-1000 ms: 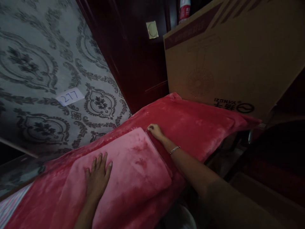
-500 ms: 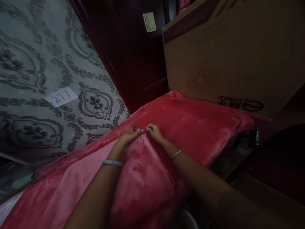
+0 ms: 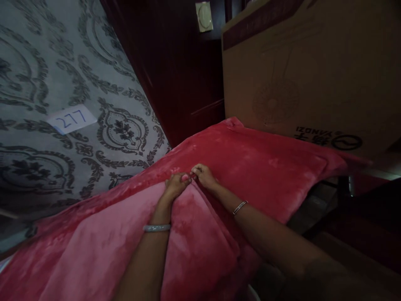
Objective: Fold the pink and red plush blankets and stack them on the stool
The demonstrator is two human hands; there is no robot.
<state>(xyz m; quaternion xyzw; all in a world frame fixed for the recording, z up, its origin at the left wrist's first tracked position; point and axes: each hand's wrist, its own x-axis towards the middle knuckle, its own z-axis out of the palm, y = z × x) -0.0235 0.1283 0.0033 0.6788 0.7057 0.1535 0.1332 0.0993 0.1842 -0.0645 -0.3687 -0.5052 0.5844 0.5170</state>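
A plush red blanket (image 3: 244, 154) lies spread out before me, draped over the surface beneath it. Its lighter pink folded part (image 3: 200, 234) comes up to a peak in the middle. At that peak my left hand (image 3: 178, 182), with a pale bangle on the wrist, is closed on the fold. My right hand (image 3: 203, 174), wearing a thin silver bangle, pinches the same corner just to the right. The two hands nearly touch at the fingertips. Exactly how much cloth is between the right fingers is hard to see.
A large cardboard box (image 3: 300, 79) stands behind the blanket at the right. Patterned wallpaper (image 3: 125, 129) with a paper marked 277 (image 3: 73, 119) is on the left. Between them is a dark red wooden panel (image 3: 188, 71). Dark furniture (image 3: 354, 200) sits at the lower right.
The view has shifted slightly, and the blanket's folded part appears larger and nearer. My left hand has curled tighter round the corner; the right keeps its pinch there.
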